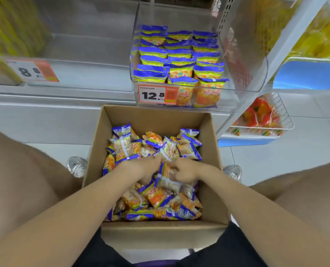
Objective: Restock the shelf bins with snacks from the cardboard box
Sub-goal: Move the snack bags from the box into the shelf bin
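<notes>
Down inside the cardboard box, left hand and right hand each curl around snack packets; gathering step, with a lift to the clear bin likely next.

**Materials and finish**

Box: plain brown cardboard, matt, smooth walls. Packets: glossy plastic film, crinkled, with crimped end seals. Bin: clear hard plastic, glossy and reflective. Upright: white-coated perforated metal, smooth. Basket: thin white-coated wire. Floor: pale tiles, smooth, faint sheen.
</notes>
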### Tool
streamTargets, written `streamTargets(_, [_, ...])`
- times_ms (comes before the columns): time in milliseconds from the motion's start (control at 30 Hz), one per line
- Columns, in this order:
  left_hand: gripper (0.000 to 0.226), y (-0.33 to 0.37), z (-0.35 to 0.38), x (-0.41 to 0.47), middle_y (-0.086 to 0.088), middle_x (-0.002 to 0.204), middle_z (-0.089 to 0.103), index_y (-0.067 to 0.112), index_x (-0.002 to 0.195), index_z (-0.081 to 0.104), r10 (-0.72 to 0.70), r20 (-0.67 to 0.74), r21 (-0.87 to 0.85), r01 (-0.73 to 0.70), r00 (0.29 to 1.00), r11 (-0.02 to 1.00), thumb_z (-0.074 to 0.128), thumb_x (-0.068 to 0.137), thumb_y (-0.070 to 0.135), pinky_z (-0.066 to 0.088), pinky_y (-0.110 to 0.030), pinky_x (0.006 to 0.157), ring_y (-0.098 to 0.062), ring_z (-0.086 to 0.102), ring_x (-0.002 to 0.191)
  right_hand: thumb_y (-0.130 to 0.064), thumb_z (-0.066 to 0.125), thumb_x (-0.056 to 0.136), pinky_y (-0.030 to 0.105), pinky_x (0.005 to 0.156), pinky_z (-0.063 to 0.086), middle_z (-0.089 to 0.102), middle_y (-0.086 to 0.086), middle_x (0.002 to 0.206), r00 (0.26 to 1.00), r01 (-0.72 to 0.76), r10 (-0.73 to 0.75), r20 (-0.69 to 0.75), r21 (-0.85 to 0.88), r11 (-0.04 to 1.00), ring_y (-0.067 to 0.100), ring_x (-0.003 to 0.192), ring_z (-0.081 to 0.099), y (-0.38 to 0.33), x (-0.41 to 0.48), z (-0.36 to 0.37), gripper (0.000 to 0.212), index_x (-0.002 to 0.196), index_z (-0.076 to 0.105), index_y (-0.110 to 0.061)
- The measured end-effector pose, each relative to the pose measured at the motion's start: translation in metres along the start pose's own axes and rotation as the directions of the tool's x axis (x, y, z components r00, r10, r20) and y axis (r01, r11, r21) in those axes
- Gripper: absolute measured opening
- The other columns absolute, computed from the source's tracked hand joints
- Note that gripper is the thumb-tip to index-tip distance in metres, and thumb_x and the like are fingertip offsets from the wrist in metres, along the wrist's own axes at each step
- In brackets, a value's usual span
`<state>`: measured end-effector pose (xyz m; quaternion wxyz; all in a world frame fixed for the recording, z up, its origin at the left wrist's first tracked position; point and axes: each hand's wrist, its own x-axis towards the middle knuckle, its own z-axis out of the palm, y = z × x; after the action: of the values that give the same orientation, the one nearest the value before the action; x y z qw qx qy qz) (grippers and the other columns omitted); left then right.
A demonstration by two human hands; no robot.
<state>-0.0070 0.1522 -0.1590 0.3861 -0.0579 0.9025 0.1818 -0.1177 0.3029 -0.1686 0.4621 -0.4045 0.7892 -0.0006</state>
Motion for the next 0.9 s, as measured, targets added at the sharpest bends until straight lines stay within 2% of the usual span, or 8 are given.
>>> streamTargets(100, [0.095,0.007,-0.039,-0.013,-0.001,0.114,0.043,0.029,0.134,0.023,0.027,-0.172,-0.162,-0.055,0.985,0.985,0.090,0.074,0.001,0.053,-0.041,0.064,-0.023,0.056,0.086,-0.026,0.060,0.100,0.041,0.083,0.051,0.065,0.010,0.104,0.996,0.040,-0.028,-0.079,0.148,0.988,0.026,0.097,0.063,-0.012,-0.014,-0.039,0.033,0.126,0.057,-0.006])
streamTargets(233, [0.085,0.015,-0.087,-0.051,0.004,0.124,0.051,0.030,0.121,0.042,0.092,-0.265,-0.182,-0.144,0.960,0.973,0.100,0.060,0.019,0.059,-0.044,0.078,-0.021,0.060,0.097,-0.009,0.057,0.102,0.025,0.057,0.044,0.049,0.003,0.091,0.993,0.071,-0.023,-0.114,0.434,0.898,0.013,0.071,0.049,-0.032,-0.052,-0.071,0.027,0.127,0.047,-0.005])
streamTargets(300, [0.068,0.015,-0.103,-0.074,0.008,0.114,0.058,0.034,0.113,0.055,0.101,-0.336,-0.132,-0.152,0.937,0.980,0.098,0.061,0.030,0.057,-0.039,0.076,-0.014,0.062,0.093,-0.020,0.058,0.105,0.028,0.061,0.054,0.058,0.006,0.096,0.991,0.094,-0.040,-0.124,0.466,0.879,0.013,0.073,0.057,-0.042,-0.071,-0.084,0.027,0.129,0.052,-0.011])
streamTargets(367, [0.045,0.012,-0.115,-0.096,0.011,0.095,0.066,0.036,0.105,0.067,0.078,-0.425,-0.199,-0.178,0.902,0.964,0.093,0.067,0.036,0.056,-0.035,0.067,-0.011,0.066,0.079,-0.045,0.055,0.106,0.040,0.083,0.062,0.067,0.008,0.107,0.983,0.152,-0.085,-0.165,0.449,0.881,0.016,0.082,0.065,-0.055,-0.094,-0.101,0.036,0.127,0.061,-0.017])
streamTargets(467, [0.016,0.008,-0.130,-0.120,0.001,0.075,0.074,0.025,0.087,0.078,-0.011,-0.602,-0.363,-0.261,0.798,0.894,0.080,0.083,0.041,0.057,-0.041,0.064,-0.023,0.070,0.070,-0.068,0.061,0.091,0.036,0.095,0.058,0.073,-0.005,0.119,0.935,0.271,-0.141,-0.325,0.399,0.876,0.016,0.103,0.071,-0.071,-0.129,-0.124,0.057,0.128,0.069,-0.026])
streamTargets(600, [0.053,0.008,-0.144,-0.137,-0.003,0.062,0.067,0.011,0.085,0.075,-0.139,-0.754,-0.477,-0.391,0.642,0.787,0.065,0.095,0.061,0.041,-0.023,0.052,-0.011,0.056,0.056,-0.030,0.079,0.093,0.047,0.092,0.061,0.080,0.004,0.100,0.847,0.396,-0.179,-0.500,0.371,0.840,0.021,0.091,0.077,-0.071,-0.143,-0.140,0.033,0.123,0.068,-0.021])
streamTargets(767, [0.013,0.018,-0.150,-0.149,0.005,0.097,0.080,0.017,0.108,0.076,-0.062,-0.733,-0.613,-0.618,0.677,0.492,0.070,0.100,0.026,0.057,-0.017,0.069,-0.006,0.074,0.085,-0.016,0.072,0.098,0.052,0.105,0.054,0.080,0.009,0.108,0.864,0.427,-0.134,-0.485,0.565,0.706,0.029,0.105,0.076,-0.058,-0.148,-0.147,0.028,0.125,0.069,-0.012])
streamTargets(900, [0.025,0.025,-0.158,-0.139,0.008,0.106,0.079,0.021,0.113,0.072,-0.070,-0.796,-0.528,-0.634,0.601,0.566,0.081,0.091,0.013,0.064,-0.032,0.079,-0.015,0.076,0.097,-0.031,0.083,0.089,0.047,0.103,0.056,0.078,0.001,0.114,0.768,0.508,-0.135,-0.625,0.467,0.724,0.020,0.111,0.072,-0.057,-0.145,-0.148,0.039,0.124,0.071,-0.018])
